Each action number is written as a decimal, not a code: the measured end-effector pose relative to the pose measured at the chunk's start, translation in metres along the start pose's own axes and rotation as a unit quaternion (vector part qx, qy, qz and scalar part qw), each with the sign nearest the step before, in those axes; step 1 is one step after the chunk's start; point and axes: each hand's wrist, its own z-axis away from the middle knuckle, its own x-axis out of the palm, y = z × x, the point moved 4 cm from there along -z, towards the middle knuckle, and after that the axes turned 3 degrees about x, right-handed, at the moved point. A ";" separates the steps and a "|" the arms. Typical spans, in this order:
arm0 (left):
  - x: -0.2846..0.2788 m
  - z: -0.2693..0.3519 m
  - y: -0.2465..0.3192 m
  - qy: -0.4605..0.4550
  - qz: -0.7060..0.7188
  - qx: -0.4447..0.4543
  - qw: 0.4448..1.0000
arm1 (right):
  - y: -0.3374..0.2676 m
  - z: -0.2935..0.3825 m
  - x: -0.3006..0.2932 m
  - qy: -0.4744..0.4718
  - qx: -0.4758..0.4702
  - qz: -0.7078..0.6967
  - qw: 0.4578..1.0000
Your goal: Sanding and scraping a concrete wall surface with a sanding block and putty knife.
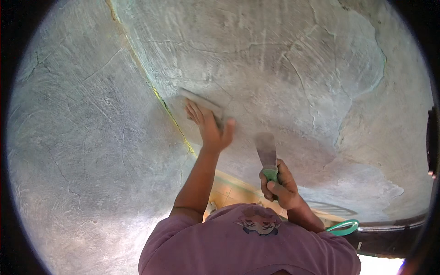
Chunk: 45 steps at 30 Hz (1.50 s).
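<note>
My left hand (209, 125) is raised against the grey plastered wall (240, 79), just right of the corner seam. Under its palm and fingers lies a flat rectangular block or sheet (202, 99), slightly blurred, its long edge slanting down to the right; its exact kind cannot be told. My right hand (280, 185) is closed around the green handle of a putty knife (266, 147). The blade points up, its broad end blurred before the wall. Whether the blade touches the wall cannot be told.
A cracked corner seam with yellow edges (175, 123) runs down between two wall faces. Cracks and peeling patches (364, 68) mark the right wall. Below are floor tiles (228, 192), a green looped strap or hose (343, 227) and a dark ledge (385, 240) at lower right.
</note>
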 end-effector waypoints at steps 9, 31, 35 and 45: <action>0.004 -0.035 0.046 -0.003 0.025 0.074 0.997 | 0.003 0.017 0.002 -0.010 -0.020 -0.006 1.000; -0.002 -0.066 0.037 0.044 0.005 -0.021 0.999 | -0.005 0.041 -0.009 -0.011 -0.049 -0.033 0.998; 0.009 -0.023 0.074 -0.045 0.033 0.049 0.997 | -0.001 0.046 -0.010 -0.012 -0.039 -0.047 0.998; 0.006 -0.046 0.051 0.060 0.056 -0.120 0.989 | -0.009 0.054 -0.020 -0.004 -0.037 -0.033 0.999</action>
